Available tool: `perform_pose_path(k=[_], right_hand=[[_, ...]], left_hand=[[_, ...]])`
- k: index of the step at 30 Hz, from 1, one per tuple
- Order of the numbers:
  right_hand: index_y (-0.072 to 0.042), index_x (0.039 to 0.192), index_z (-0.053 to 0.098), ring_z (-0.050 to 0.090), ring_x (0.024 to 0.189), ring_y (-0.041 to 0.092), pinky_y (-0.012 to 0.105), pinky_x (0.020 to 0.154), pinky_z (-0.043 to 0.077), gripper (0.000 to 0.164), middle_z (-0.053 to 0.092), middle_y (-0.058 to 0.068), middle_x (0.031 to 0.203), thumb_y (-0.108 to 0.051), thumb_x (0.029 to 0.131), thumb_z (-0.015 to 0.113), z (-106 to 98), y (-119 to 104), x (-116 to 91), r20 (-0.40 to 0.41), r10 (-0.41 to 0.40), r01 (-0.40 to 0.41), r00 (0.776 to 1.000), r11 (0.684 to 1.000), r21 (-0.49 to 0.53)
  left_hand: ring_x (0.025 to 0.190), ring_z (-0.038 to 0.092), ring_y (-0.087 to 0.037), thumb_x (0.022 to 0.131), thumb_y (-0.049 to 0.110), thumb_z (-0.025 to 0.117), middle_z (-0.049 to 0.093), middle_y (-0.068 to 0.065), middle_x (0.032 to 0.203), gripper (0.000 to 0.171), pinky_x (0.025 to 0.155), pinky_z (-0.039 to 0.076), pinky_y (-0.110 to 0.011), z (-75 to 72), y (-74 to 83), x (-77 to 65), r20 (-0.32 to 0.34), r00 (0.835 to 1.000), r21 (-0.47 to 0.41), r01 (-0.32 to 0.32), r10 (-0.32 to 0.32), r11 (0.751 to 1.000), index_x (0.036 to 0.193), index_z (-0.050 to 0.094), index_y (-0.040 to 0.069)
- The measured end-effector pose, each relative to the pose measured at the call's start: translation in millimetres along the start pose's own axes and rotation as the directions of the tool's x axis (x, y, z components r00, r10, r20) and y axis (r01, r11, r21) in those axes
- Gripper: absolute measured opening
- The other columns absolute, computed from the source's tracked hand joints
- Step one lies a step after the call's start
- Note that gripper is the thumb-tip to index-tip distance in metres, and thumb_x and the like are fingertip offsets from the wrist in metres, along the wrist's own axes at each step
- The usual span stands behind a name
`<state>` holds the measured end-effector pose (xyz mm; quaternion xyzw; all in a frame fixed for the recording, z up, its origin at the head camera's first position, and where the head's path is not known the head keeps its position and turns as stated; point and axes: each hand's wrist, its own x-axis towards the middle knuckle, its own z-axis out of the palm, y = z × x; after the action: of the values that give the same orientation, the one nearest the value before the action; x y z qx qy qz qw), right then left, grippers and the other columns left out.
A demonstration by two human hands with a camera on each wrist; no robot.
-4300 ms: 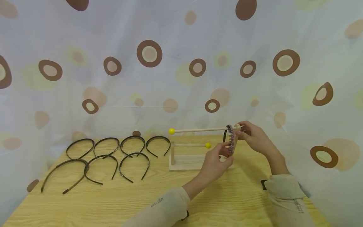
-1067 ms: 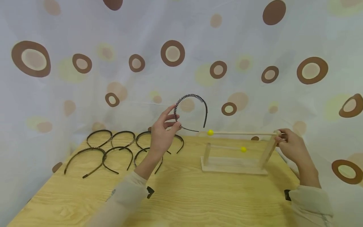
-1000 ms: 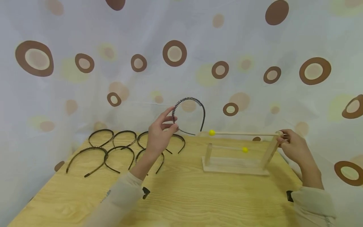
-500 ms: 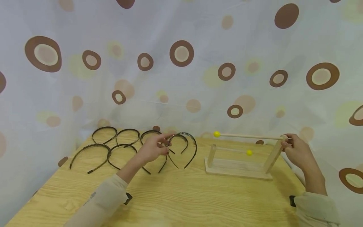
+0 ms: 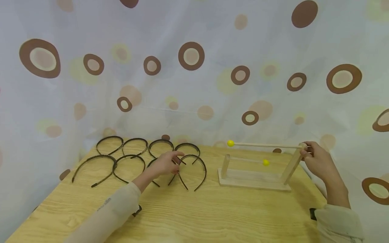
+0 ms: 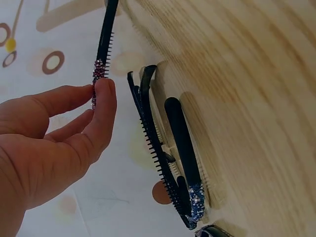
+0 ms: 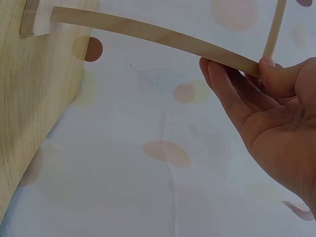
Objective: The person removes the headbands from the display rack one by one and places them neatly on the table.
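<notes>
My left hand (image 5: 165, 163) pinches a black toothed headband (image 5: 205, 170) between thumb and fingers, at a beaded part that shows pink and white in the left wrist view. Its two ends point toward me at the right end of the front row of headbands. Far to the right, my right hand (image 5: 319, 160) grips the top of the tall post (image 5: 292, 167) of a wooden stand (image 5: 255, 182). A long upper rod (image 5: 267, 145) with a yellow ball tip and a shorter lower rod (image 5: 247, 158) stick out from the stand; nothing hangs on either.
Several other black headbands lie in two rows on the left of the wooden table (image 5: 212, 216), among them a front-left headband (image 5: 97, 156) and a back-left headband (image 5: 110, 137). My left hand partly covers one headband (image 5: 153, 160). A spotted curtain (image 5: 212, 33) hangs behind the table.
The headband has come off the upper rod in my left hand, travelled left and gone down to the table beside the others. My right hand stays at the stand's top.
</notes>
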<state>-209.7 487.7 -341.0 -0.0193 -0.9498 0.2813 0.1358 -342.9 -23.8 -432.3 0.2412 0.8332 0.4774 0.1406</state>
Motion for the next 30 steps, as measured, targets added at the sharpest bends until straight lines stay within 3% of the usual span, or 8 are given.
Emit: perform_pose_path(k=[4, 10, 16, 20, 23, 25, 30], right_hand=[[0.016, 0.152, 0.023, 0.057, 0.114, 0.054, 0.062, 0.089, 0.050, 0.058, 0.040, 0.044, 0.139, -0.025, 0.112, 0.036, 0.3, -1.3, 1.3, 0.006, 0.004, -0.004, 1.000, 1.000, 0.009], [0.016, 0.151, 0.023, 0.057, 0.114, 0.054, 0.060, 0.088, 0.051, 0.057, 0.040, 0.044, 0.139, -0.024, 0.112, 0.036, 0.9, -3.1, 2.3, 0.011, 0.006, -0.006, 1.000, 1.000, 0.018], [0.016, 0.152, 0.022, 0.057, 0.114, 0.054, 0.061, 0.090, 0.050, 0.058, 0.039, 0.044, 0.139, -0.024, 0.112, 0.036, 6.0, -9.9, 4.8, 0.030, 0.000, -0.002, 1.000, 0.999, 0.039], [0.016, 0.152, 0.021, 0.056, 0.114, 0.055, 0.064, 0.091, 0.048, 0.059, 0.038, 0.044, 0.139, -0.024, 0.112, 0.036, 9.6, -11.7, 5.7, 0.035, 0.001, -0.003, 0.999, 0.999, 0.048], [0.016, 0.152, 0.021, 0.056, 0.114, 0.056, 0.065, 0.091, 0.048, 0.059, 0.038, 0.045, 0.140, -0.025, 0.113, 0.035, 12.0, -12.0, 6.2, 0.039, 0.000, -0.002, 0.999, 0.999, 0.054], [0.015, 0.153, 0.021, 0.056, 0.114, 0.056, 0.065, 0.091, 0.048, 0.059, 0.038, 0.045, 0.140, -0.025, 0.113, 0.035, 13.2, -12.4, 7.0, 0.042, -0.004, 0.001, 0.999, 0.998, 0.059], [0.015, 0.153, 0.023, 0.057, 0.114, 0.055, 0.064, 0.092, 0.048, 0.059, 0.039, 0.044, 0.140, -0.027, 0.112, 0.036, 14.4, -13.8, 10.0, 0.036, -0.017, 0.015, 0.999, 0.998, 0.056]], left_hand=[[0.084, 0.069, -0.027, 0.095, -0.008, 0.063, 0.059, -0.020, 0.117, 0.055, 0.075, 0.060, -0.040, -4.1, -5.1, 1.3, 0.004, 0.999, -0.029, 0.048, -0.048, 0.998, 0.148, 0.051, 0.001], [0.085, 0.071, -0.025, 0.095, -0.006, 0.065, 0.061, -0.024, 0.121, 0.052, 0.076, 0.060, -0.037, -10.6, -15.3, 3.4, 0.039, 0.997, -0.035, 0.073, -0.072, 0.997, 0.145, 0.051, -0.005], [0.086, 0.071, -0.023, 0.096, -0.005, 0.065, 0.058, -0.027, 0.128, 0.050, 0.078, 0.060, -0.036, -13.7, -23.1, 1.0, 0.074, 0.989, -0.059, 0.134, -0.130, 0.989, 0.144, 0.052, -0.006], [0.087, 0.070, -0.023, 0.096, -0.005, 0.064, 0.059, -0.025, 0.124, 0.049, 0.078, 0.060, -0.036, -13.8, -24.8, -0.5, 0.074, 0.988, -0.050, 0.137, -0.133, 0.989, 0.144, 0.052, -0.006], [0.089, 0.069, -0.024, 0.095, -0.004, 0.065, 0.062, -0.021, 0.118, 0.049, 0.076, 0.059, -0.036, -13.6, -24.7, -1.4, 0.060, 0.991, 0.009, 0.119, -0.120, 0.993, 0.143, 0.053, -0.005], [0.091, 0.067, -0.024, 0.094, -0.002, 0.067, 0.064, -0.018, 0.115, 0.049, 0.073, 0.058, -0.035, -12.7, -25.0, -0.9, 0.039, 0.995, 0.107, 0.089, -0.094, 0.990, 0.142, 0.055, -0.004], [0.090, 0.063, -0.022, 0.093, 0.002, 0.068, 0.065, -0.017, 0.121, 0.052, 0.062, 0.048, -0.033, -9.0, -21.1, -0.6, -0.010, 1.000, 0.372, 0.011, -0.008, 0.928, 0.143, 0.055, -0.003]])
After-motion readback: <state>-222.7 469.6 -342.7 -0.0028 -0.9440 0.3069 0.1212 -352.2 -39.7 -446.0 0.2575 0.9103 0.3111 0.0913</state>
